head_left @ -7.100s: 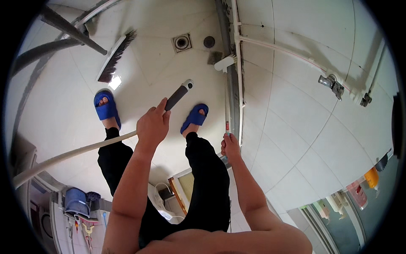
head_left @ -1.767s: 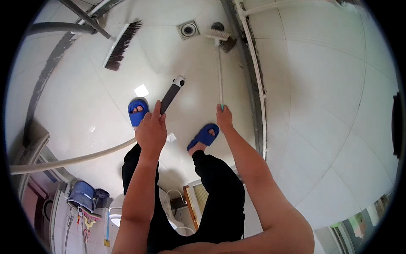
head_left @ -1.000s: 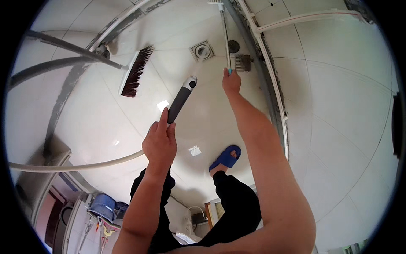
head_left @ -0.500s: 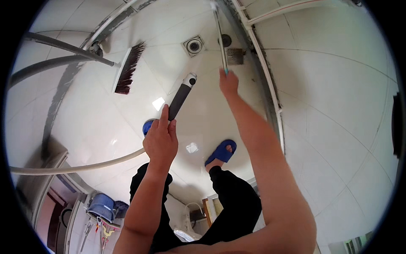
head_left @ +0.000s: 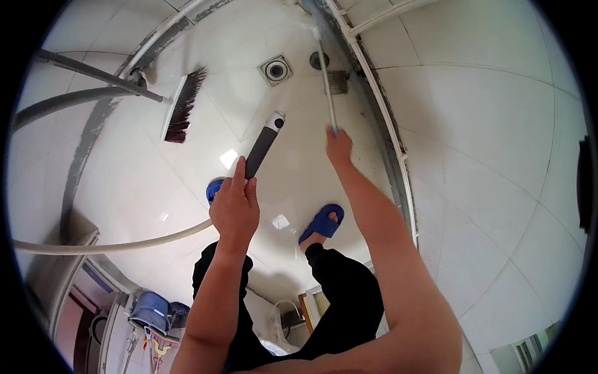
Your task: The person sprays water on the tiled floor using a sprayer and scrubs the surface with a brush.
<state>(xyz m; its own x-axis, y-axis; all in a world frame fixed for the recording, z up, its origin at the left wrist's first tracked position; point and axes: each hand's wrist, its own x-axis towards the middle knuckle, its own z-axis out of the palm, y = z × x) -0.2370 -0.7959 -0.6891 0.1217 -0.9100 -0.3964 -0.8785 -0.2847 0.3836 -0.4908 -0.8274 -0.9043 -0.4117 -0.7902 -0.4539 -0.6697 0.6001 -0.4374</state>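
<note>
Crossing over a round fitting (head_left: 315, 61) near the drain (head_left: 276, 70), the pole (head_left: 329, 93) is gripped by the curled right hand (head_left: 339, 147); between pole and broom (head_left: 185, 106), the nozzle (head_left: 261, 151) is clasped by the left hand (head_left: 235, 209).

A dark-grey hose nozzle (head_left: 262, 149), silver-tipped with a round black button, slants far and right from the left hand (head_left: 235, 209); a cream hose (head_left: 124, 249) curves leftward. The right hand (head_left: 339, 149) grips a thin-handled scrub brush (head_left: 328, 93) angled far and slightly left, its head blurred.
</note>
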